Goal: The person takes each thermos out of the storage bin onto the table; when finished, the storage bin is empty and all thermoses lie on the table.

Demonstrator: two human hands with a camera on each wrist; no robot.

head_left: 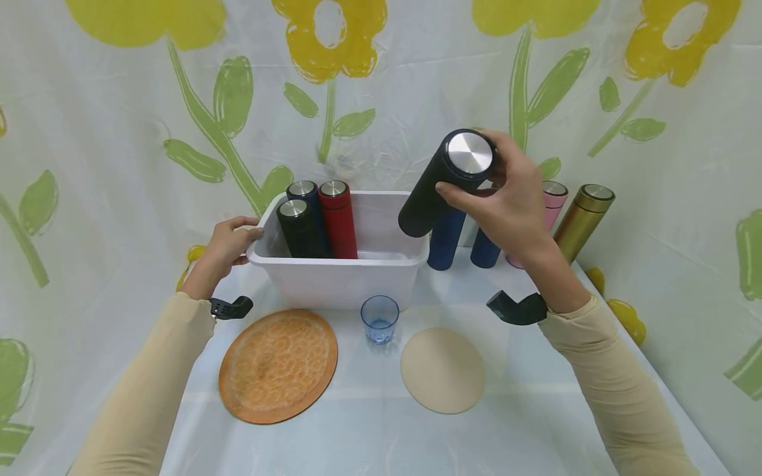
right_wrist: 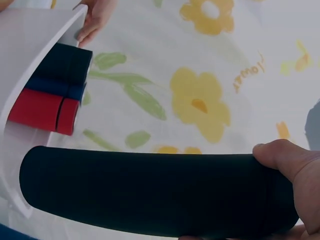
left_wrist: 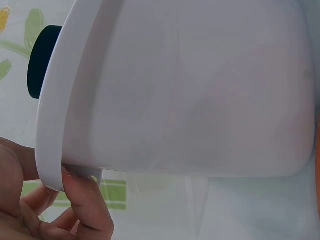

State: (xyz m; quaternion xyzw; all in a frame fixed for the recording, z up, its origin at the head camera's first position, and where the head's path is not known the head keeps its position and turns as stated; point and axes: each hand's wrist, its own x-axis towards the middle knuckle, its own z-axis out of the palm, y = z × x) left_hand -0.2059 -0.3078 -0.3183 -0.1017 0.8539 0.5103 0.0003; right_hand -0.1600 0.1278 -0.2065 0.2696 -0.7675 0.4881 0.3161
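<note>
A black thermos flask point(head_left: 433, 188) with a silver lid is gripped near its lid by my right hand point(head_left: 516, 192). It tilts, its base over the right end of a white plastic tub point(head_left: 333, 281). My left hand point(head_left: 229, 244) holds the tub's left rim; in the left wrist view its fingers point(left_wrist: 87, 205) curl under the lip. Inside the tub, at its left, stand a black flask point(head_left: 303, 231), a blue flask point(head_left: 305, 190) and a red flask point(head_left: 339, 225). In the right wrist view, the held flask point(right_wrist: 150, 192) stretches across the lower part.
Right of the tub stand blue flasks point(head_left: 446, 241), a pink flask point(head_left: 553, 201) and a gold flask point(head_left: 583, 221). In front are a blue glass point(head_left: 380, 320), a round orange-brown mat point(head_left: 278, 367) and a beige disc point(head_left: 443, 370). A flowered curtain point(head_left: 417, 99) hangs behind.
</note>
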